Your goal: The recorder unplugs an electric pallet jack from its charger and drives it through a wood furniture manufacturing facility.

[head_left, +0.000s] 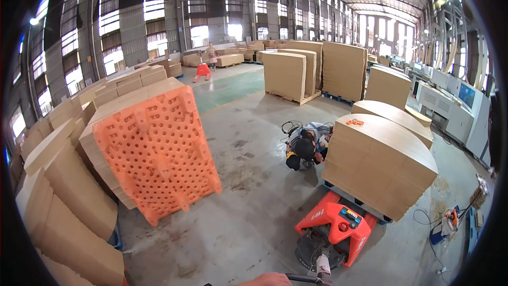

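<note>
My left hand [270, 279] shows only in part at the lower edge, closed around the end of a black handle bar [302, 277]. This bar belongs to a red powered pallet truck [338, 228], whose pale-wrapped tiller [323, 264] rises toward me. The truck stands at the near end of a tall stack of brown board sheets [373, 164], with its forks hidden beneath the load. A small orange object [354, 122] lies on top of the stack. My right hand is out of sight.
Someone crouches [306, 145] against the stack's left side, beside dark cables. An orange plastic pallet [159, 151] stands tilted on edge against board stacks at left. More stacks [344, 71] stand ahead. At right are machines [450, 103], a blue bucket [437, 234] and loose cables.
</note>
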Demonstrator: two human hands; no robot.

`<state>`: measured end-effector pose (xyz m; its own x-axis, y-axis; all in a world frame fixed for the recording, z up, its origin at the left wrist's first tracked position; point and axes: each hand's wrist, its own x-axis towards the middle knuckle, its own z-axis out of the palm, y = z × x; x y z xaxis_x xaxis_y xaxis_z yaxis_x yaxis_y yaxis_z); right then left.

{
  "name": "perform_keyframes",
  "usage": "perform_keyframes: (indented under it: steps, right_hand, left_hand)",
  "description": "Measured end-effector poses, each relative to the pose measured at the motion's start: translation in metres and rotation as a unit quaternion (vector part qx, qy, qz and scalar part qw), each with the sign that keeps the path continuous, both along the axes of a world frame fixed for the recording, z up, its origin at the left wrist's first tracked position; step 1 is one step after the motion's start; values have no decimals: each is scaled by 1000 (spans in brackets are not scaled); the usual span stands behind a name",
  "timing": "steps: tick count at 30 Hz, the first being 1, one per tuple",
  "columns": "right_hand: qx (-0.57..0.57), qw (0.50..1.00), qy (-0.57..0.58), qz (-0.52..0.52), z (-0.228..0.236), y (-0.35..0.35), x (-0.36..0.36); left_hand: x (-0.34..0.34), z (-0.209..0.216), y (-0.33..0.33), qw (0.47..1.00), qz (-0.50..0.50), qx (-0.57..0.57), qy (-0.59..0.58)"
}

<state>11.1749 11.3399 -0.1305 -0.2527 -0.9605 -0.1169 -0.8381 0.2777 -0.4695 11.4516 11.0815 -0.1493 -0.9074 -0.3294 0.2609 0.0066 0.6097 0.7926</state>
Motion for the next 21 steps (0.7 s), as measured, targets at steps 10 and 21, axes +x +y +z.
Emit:
perform_keyframes:
  steps: [10, 21]
  right_hand:
    - [15, 997, -70, 3, 1, -44, -1]
    - [77, 995, -65, -11, -27, -69, -48]
  left_hand:
    - [-16, -27, -57, 999, -32, -31, 16]
    - [-56, -32, -101, 997, -67, -36, -14]
